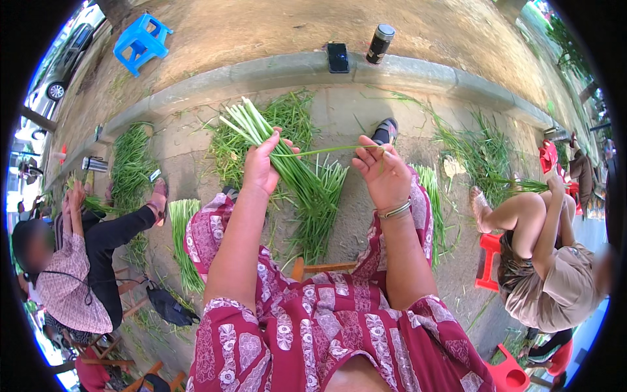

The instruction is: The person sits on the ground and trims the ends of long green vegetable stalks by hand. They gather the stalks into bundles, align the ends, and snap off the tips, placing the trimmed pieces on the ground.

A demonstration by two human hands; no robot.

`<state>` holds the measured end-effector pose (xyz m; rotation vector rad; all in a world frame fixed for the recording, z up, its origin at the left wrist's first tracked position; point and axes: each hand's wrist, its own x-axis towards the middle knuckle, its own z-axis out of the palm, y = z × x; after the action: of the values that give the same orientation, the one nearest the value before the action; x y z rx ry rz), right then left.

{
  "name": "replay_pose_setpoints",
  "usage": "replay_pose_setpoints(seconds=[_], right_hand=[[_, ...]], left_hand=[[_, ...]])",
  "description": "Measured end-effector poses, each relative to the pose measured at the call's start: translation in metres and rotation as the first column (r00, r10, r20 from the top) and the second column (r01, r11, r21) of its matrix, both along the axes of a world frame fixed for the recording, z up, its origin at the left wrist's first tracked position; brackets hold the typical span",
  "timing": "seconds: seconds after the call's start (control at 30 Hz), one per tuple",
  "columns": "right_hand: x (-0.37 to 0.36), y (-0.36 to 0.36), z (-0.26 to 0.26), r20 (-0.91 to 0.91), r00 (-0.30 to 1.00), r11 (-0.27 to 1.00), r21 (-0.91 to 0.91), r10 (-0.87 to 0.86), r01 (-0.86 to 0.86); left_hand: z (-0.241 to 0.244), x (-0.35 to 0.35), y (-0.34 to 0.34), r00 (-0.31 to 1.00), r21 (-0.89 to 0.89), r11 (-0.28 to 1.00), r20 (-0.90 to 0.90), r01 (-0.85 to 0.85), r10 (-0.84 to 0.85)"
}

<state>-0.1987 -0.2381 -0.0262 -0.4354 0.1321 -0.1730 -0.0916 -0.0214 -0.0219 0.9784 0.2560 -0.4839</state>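
Note:
A bundle of long green stalks with pale ends is gripped in my left hand, the pale ends pointing up and to the left. My right hand, palm up with a bracelet on the wrist, pinches the end of a single green blade between thumb and finger. That blade stretches across from the bundle. Beneath the bundle, another pile of stalks lies on the pavement between my knees. Loose green leaves are heaped on the ground beyond my left hand.
Stalk piles lie outside my left knee and right knee. A phone and a flask stand along the concrete kerb. People sit at left and right. A blue stool stands beyond the kerb.

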Motion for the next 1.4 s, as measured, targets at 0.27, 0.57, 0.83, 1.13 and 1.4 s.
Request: replay_pose_setpoints(seconds=[0.27, 0.57, 0.83, 1.13, 1.4], right_hand=[[0.0, -0.009, -0.006, -0.021, 0.999, 0.992, 0.124, -0.034, 0.036], [-0.001, -0.018, -0.017, -0.025, 0.999, 0.97, 0.238, -0.046, 0.05], [0.004, -0.023, -0.008, -0.103, 0.976, 0.948, 0.24, -0.192, 0.212], [0.003, -0.046, -0.001, -0.146, 0.902, 0.897, 0.123, -0.407, 0.424], [-0.011, -0.069, 0.068, 0.251, 0.726, 0.739, -0.054, -0.641, 0.671]], left_hand=[[-0.002, -0.004, -0.004, 0.992, -0.001, 0.992, -0.01, 0.128, -0.128], [0.002, -0.006, -0.006, 0.939, -0.131, 0.943, -0.121, 0.305, -0.321], [0.005, -0.017, -0.012, 0.82, 0.115, 0.812, -0.12, 0.572, -0.56], [0.005, -0.026, -0.016, 0.714, 0.12, 0.705, -0.063, 0.699, -0.697], [-0.003, -0.027, -0.011, 0.774, 0.113, 0.765, -0.095, 0.634, -0.627]])
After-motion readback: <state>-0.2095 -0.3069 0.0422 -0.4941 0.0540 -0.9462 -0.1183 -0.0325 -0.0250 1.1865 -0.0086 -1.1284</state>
